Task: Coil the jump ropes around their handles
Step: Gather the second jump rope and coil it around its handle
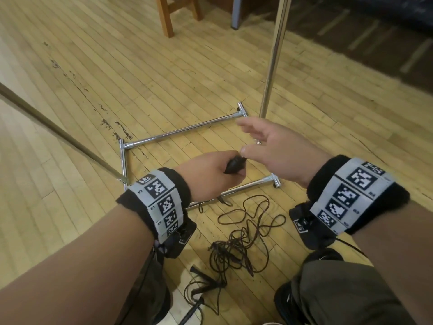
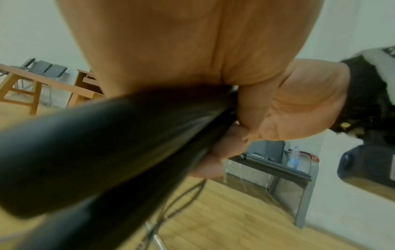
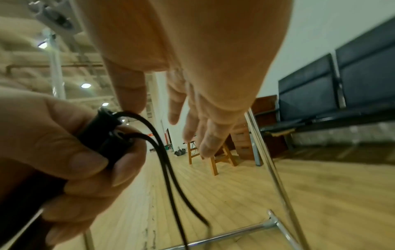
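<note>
My left hand grips two black jump rope handles held side by side; in the right wrist view the same handles show their tips, with two thin black ropes hanging down from them. The handles fill the left wrist view, blurred. My right hand hovers just right of the handle tips with its fingers spread and straight, holding nothing. A tangle of dark rope lies on the wooden floor below my hands. More black handles lie among the rope near my knees.
A chrome rack base stands on the floor under my hands, with an upright pole at the right. A wooden stool stands further back. Dark bench seats line the right wall. My knees are at the bottom.
</note>
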`<state>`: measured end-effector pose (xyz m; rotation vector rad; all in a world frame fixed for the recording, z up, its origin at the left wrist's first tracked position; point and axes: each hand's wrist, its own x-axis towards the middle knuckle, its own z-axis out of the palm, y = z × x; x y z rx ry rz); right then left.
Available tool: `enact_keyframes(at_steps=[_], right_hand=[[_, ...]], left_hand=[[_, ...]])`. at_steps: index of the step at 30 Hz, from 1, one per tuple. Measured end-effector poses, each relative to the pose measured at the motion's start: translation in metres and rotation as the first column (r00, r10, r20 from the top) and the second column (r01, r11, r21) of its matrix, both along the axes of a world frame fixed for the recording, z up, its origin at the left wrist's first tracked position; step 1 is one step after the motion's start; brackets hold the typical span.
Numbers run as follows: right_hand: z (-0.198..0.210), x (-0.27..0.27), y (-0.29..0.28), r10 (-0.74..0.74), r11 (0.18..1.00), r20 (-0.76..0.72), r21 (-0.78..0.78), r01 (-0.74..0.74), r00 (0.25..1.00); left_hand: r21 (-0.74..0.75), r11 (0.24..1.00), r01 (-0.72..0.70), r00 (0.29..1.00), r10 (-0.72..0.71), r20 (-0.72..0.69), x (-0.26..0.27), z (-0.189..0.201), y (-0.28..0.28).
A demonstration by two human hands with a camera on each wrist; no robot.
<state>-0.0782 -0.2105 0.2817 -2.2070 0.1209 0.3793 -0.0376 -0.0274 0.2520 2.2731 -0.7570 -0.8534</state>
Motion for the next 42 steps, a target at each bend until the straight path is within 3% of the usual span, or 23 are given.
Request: enact_keyframes(at_steps=[2,4,7,10,13,15,16,18,19,22,25,26,27,28,29,30,31,32,33,35,37,39,42], right_hand=[[-0.003,-0.001,0.001,0.09,0.989,-0.054,0.125,-0.083,0.994],[-0.006,-0.002,0.003,0.137,0.981,-0.046,0.148,-0.129,0.989],[-0.007,-0.003,0.003,0.128,0.975,0.003,0.181,-0.126,0.992],[-0.01,-0.001,0.0,0.139,0.947,-0.061,0.299,-0.115,0.988],[-0.01,-0.001,-0.01,0.247,0.962,-0.178,0.166,-0.218,0.953],[-0.005,0.0,-0.023,0.252,0.967,-0.211,0.022,-0.253,0.945],[-0.002,0.001,-0.031,0.187,0.978,-0.179,-0.054,-0.199,0.966],[0.009,0.004,-0.048,0.002,0.971,0.074,-0.24,0.016,0.997],[0.017,0.005,-0.055,-0.059,0.942,0.262,-0.304,0.141,0.963],[0.042,0.002,-0.054,-0.068,0.885,0.668,-0.302,0.353,0.741],[0.058,-0.01,-0.036,0.035,0.903,0.847,-0.254,0.346,0.53],[0.058,-0.012,-0.032,0.063,0.909,0.839,-0.272,0.316,0.541],[0.056,-0.012,-0.028,0.079,0.91,0.772,-0.314,0.271,0.631],[0.051,-0.011,-0.026,0.084,0.903,0.615,-0.379,0.2,0.784],[0.043,-0.01,-0.024,0.094,0.885,0.357,-0.458,0.087,0.929],[0.034,-0.009,-0.022,0.122,0.85,0.058,-0.521,-0.074,0.991],[0.023,-0.007,-0.021,0.17,0.812,-0.186,-0.529,-0.245,0.968],[0.013,-0.007,-0.021,0.219,0.79,-0.321,-0.496,-0.361,0.921],[0.005,-0.007,-0.021,0.257,0.791,-0.364,-0.453,-0.412,0.895],[-0.001,-0.004,-0.019,0.28,0.878,-0.257,-0.321,-0.355,0.925],[-0.001,0.001,-0.012,0.257,0.966,-0.108,0.002,-0.258,0.96],[-0.001,0.005,-0.002,0.216,0.915,-0.029,0.354,-0.191,0.976],[-0.006,0.003,0.013,0.126,0.866,-0.035,0.491,-0.093,0.991]], left_hand=[[-0.116,0.993,-0.036,0.992,0.022,-0.123,0.0,0.003,-0.001],[-0.197,0.976,-0.088,0.977,0.046,-0.21,0.002,0.003,-0.001],[-0.265,0.957,-0.121,0.97,0.056,-0.238,0.005,0.002,-0.001],[-0.322,0.928,-0.187,0.96,0.103,-0.259,0.01,0.0,0.003],[-0.348,0.848,-0.401,0.913,0.336,-0.233,0.02,-0.001,0.011],[-0.412,0.725,-0.552,0.832,0.509,-0.22,0.029,0.002,0.019],[-0.461,0.651,-0.603,0.79,0.569,-0.228,0.032,0.004,0.023],[-0.547,0.528,-0.65,0.726,0.645,-0.24,0.036,0.01,0.026],[-0.579,0.494,-0.649,0.711,0.665,-0.23,0.036,0.012,0.025],[-0.643,0.438,-0.628,0.703,0.674,-0.228,0.034,0.016,0.02],[-0.655,0.403,-0.639,0.684,0.687,-0.245,0.033,0.014,0.016],[-0.656,0.38,-0.652,0.671,0.692,-0.266,0.033,0.012,0.016],[-0.655,0.342,-0.674,0.653,0.691,-0.311,0.034,0.011,0.016],[-0.652,0.282,-0.703,0.628,0.677,-0.384,0.036,0.011,0.018],[-0.647,0.215,-0.732,0.604,0.644,-0.47,0.037,0.01,0.019],[-0.641,0.16,-0.75,0.589,0.602,-0.539,0.037,0.011,0.02],[-0.64,0.133,-0.757,0.588,0.566,-0.578,0.037,0.012,0.02],[-0.646,0.13,-0.752,0.602,0.536,-0.592,0.035,0.013,0.019],[-0.658,0.144,-0.739,0.627,0.506,-0.593,0.032,0.014,0.016],[-0.683,0.194,-0.704,0.682,0.451,-0.576,0.023,0.016,0.008],[-0.691,0.233,-0.684,0.711,0.423,-0.561,0.017,0.016,0.001],[-0.693,0.253,-0.675,0.724,0.409,-0.555,0.014,0.017,-0.004],[-0.714,0.288,-0.639,0.76,0.38,-0.527,0.011,0.018,-0.006]])
